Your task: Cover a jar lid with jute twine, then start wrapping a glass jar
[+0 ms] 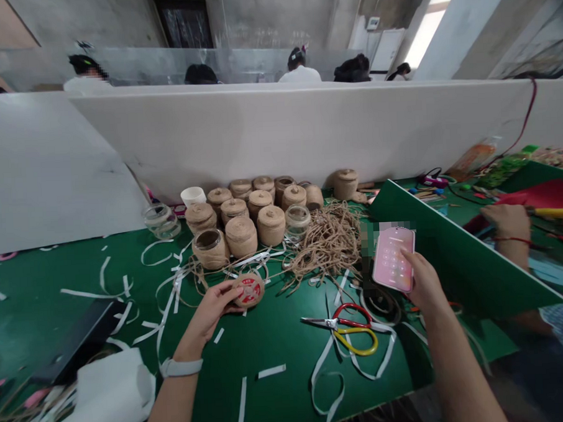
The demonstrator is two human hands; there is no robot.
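My left hand (pixel 219 306) is closed on a round twine-wrapped lid (pixel 250 291) with a red centre, held just above the green table (pixel 271 398). At the right, my right hand (pixel 424 280) touches a phone (pixel 394 259) with a lit pink screen; its thumb lies over the screen. Between my hands lie scissors (pixel 345 323) with one red and one yellow handle, on white paper strips. Behind them is a heap of loose twine (pixel 333 237). Several twine-wrapped jars (pixel 241 236) stand to its left, many with lids on.
A bare glass jar (pixel 161 221) stands at the left. A dark box (pixel 77 341) and a white roll (pixel 107 399) lie at the near left. A green divider (pixel 451 247) rises at the right, with another person's hand (pixel 508 226) beyond it. People sit behind the white partition (pixel 259 131).
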